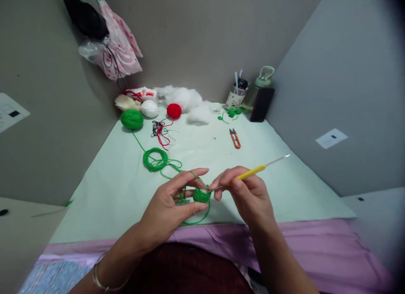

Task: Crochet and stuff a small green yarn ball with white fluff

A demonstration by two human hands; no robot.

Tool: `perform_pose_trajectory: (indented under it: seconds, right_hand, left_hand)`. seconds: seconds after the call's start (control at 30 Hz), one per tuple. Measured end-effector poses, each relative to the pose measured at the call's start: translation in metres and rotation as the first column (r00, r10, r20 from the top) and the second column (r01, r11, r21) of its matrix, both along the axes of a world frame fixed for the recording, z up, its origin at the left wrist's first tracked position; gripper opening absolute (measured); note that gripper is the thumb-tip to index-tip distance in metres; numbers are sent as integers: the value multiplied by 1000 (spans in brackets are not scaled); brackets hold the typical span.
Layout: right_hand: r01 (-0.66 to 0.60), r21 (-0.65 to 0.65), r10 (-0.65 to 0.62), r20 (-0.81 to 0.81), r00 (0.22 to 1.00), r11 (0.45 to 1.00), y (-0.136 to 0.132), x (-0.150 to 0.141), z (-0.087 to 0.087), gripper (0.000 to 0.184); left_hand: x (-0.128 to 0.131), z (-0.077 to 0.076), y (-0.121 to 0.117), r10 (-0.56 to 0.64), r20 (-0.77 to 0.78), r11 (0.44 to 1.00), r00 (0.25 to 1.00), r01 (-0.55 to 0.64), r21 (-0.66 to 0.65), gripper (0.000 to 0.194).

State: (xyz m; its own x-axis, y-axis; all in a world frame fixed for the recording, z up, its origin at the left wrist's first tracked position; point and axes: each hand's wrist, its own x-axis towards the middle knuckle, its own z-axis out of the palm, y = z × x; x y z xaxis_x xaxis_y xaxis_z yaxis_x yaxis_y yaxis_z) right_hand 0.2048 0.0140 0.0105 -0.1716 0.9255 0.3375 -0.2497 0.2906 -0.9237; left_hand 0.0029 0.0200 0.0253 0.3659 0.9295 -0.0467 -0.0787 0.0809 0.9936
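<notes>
Near the table's front edge, my left hand (174,201) is closed on a small green crocheted piece (200,195), pinched between thumb and fingers. Green yarn (195,176) runs over its raised index finger. My right hand (247,192) grips a yellow-handled crochet hook (252,172). One thin metal end of the hook meets the green piece; the other points up and right. Behind my left hand lies a loose coil of green yarn (155,159), with a strand leading back to a green yarn ball (132,119).
White stuffing (186,99), a red yarn ball (174,111) and a white ball (149,109) sit at the back. Orange thread snips (235,138) lie right of centre. A pen cup (234,99), a green bottle (253,93) and a dark phone (262,104) stand back right.
</notes>
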Motion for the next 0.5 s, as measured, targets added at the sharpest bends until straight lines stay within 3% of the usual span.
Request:
perform_pose_trajectory:
  seconds: [0.37,0.5]
  right_hand:
    - [-21,182,-37,308,951,983,-8,9,14,21]
    - [-30,246,-44,291,956,969,-9,4,12,21]
  left_hand:
    - [-1,0,3,-12,-107,996,994,22,92,49]
    - [-3,0,3,24,-122,991,992,-7,133,48]
